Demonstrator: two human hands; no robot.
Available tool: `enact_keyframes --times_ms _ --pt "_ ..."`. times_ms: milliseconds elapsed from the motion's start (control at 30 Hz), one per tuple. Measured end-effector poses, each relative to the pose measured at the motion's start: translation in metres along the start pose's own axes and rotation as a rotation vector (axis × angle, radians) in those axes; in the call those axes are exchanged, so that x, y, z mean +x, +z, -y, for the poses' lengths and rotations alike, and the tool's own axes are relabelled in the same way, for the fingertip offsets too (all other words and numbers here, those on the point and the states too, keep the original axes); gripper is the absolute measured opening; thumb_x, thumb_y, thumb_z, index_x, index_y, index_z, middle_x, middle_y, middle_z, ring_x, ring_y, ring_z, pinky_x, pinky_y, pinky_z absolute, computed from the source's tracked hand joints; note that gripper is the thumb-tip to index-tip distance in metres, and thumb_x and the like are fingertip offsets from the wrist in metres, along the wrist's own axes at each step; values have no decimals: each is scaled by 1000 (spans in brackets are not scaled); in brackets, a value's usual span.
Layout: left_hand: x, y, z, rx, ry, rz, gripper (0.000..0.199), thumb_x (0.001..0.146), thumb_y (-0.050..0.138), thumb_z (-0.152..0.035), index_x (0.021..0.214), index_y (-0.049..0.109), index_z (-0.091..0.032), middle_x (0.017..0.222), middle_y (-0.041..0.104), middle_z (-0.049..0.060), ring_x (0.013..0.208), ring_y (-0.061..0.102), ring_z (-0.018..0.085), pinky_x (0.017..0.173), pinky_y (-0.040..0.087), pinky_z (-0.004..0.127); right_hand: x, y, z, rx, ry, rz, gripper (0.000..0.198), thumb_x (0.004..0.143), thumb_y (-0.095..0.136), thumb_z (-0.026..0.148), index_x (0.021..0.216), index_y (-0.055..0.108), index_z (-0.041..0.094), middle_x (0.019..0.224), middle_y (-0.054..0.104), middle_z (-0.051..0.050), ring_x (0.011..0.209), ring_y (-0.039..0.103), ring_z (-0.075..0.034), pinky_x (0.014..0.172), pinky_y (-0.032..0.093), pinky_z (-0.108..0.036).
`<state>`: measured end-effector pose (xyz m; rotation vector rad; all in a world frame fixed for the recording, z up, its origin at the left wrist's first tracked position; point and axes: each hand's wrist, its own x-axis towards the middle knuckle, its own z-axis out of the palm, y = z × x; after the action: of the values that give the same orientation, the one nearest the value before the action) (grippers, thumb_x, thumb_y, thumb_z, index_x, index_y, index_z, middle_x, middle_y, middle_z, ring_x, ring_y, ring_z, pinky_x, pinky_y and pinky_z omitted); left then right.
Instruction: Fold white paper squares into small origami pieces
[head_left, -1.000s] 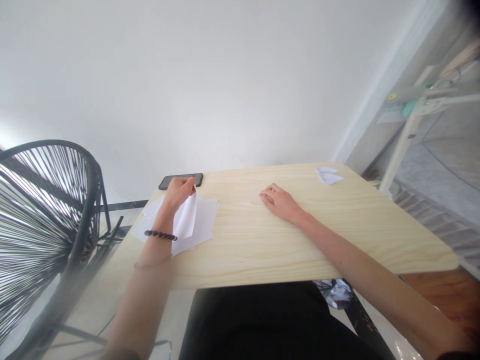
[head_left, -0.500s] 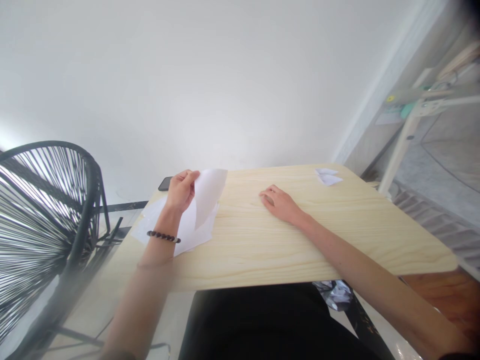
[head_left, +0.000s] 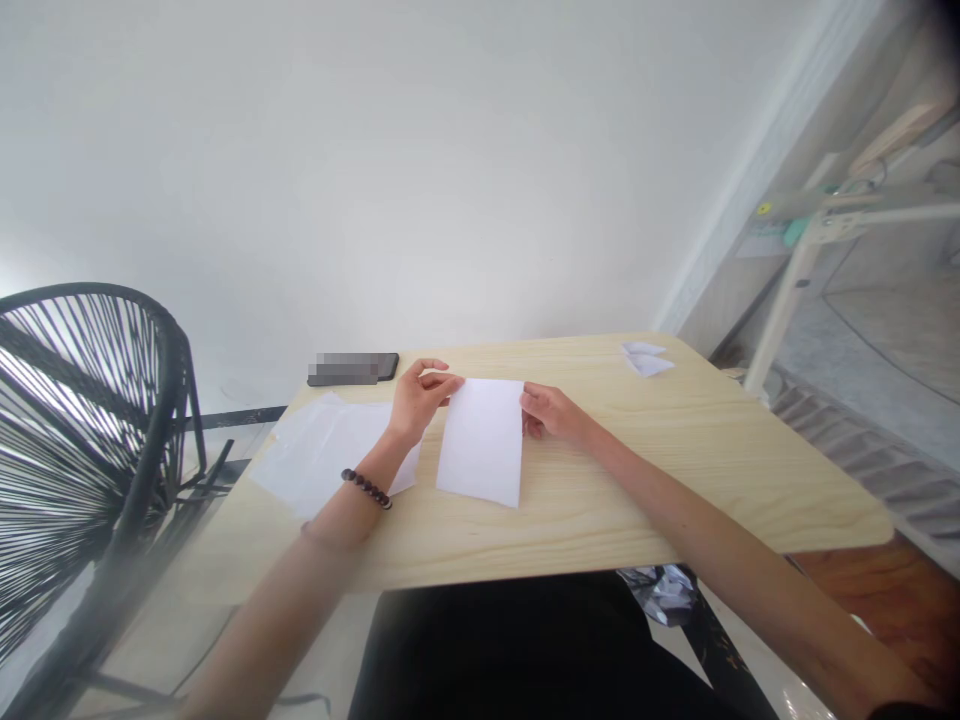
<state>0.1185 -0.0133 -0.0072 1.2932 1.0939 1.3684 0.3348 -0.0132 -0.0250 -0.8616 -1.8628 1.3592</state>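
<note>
A white sheet of paper (head_left: 481, 445) is held between my two hands over the middle of the table. My left hand (head_left: 421, 400) pinches its upper left corner between thumb and fingers. On the opposite side, my right hand (head_left: 553, 412) grips the upper right edge, thumb in front and fingers partly hidden behind. Left of the held sheet, more white paper (head_left: 330, 440) lies on the table, partly covered by my left forearm. A small folded paper piece (head_left: 646, 358) with pointed ends rests at the far right of the table.
The light wooden table (head_left: 675, 480) stands against a white wall. A dark phone (head_left: 386, 366) lies at its back left edge, partly pixelated. A black corded chair (head_left: 142, 400) is on the left. Crumpled silvery material (head_left: 667, 595) sits below the front edge.
My left hand has carried the sheet right, from above the other paper to the table's middle. My right hand has taken hold of its right edge. The phone is now more exposed.
</note>
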Motion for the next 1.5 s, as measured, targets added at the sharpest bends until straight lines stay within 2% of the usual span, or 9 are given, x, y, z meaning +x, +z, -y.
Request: enact_keyframes --times_ms 167,367,600,867,967,1100,1200,1367,1500 --pt "-2 8 3 35 24 -13 42 59 68 -33 93 48 -18 81 63 3 74 58 15 61 48 27 1 4 -6 -87 57 -111 37 71 51 48 84 57 13 60 56 -1 37 40 -4 32 30 -17" --pt "-6 6 11 63 -231 337 41 59 69 -31 93 54 -15 78 65 6 69 61 17 62 48 30 1 0 -8 -105 35 -329 37 74 47 47 86 56 14 55 55 -1 36 44 -7 31 32 -18" --pt "-4 1 19 -15 -261 285 33 62 66 -36 84 56 -14 81 66 7 67 61 18 59 48 28 0 0 -7 -53 16 -136 38 74 50 43 100 51 15 64 59 -2 45 51 -10 38 40 -20" --pt "-4 3 8 -212 -486 387 58 70 39 -64 90 55 -12 73 64 13 63 61 22 53 48 33 -2 -2 -8 -395 -232 -245 31 78 39 19 99 61 21 83 63 -3 70 55 -14 61 43 -25" --pt "-6 4 5 -145 -415 388 43 69 56 -48 94 57 -13 81 64 11 70 61 19 58 48 31 -2 -4 -5 -411 -312 -214 39 73 35 11 99 62 23 96 61 -2 83 55 -15 72 42 -28" --pt "-8 7 6 -86 -323 388 39 63 67 -31 97 56 -15 84 62 7 75 59 17 67 47 30 -2 -7 -5 -204 -219 -167 41 76 33 16 108 57 22 107 58 -3 99 50 -18 84 39 -31" --pt "-7 7 10 -59 -280 368 40 62 67 -31 97 55 -15 85 62 7 76 59 17 68 46 31 0 -6 -7 7 -101 -127 44 83 23 28 120 44 21 106 58 -4 92 54 -17 77 43 -31" --pt "-8 8 13 52 -177 325 43 61 67 -32 99 56 -16 86 61 7 73 58 17 63 46 28 4 2 -9 -182 -51 -337 36 74 48 43 97 58 17 90 61 -5 77 56 -16 66 44 -26" --pt "-10 10 12 71 -150 338 42 65 63 -36 102 55 -17 75 60 3 66 56 14 56 44 24 4 5 -12 -145 -81 -309 35 71 53 40 98 54 18 87 60 -5 73 57 -14 61 44 -24"
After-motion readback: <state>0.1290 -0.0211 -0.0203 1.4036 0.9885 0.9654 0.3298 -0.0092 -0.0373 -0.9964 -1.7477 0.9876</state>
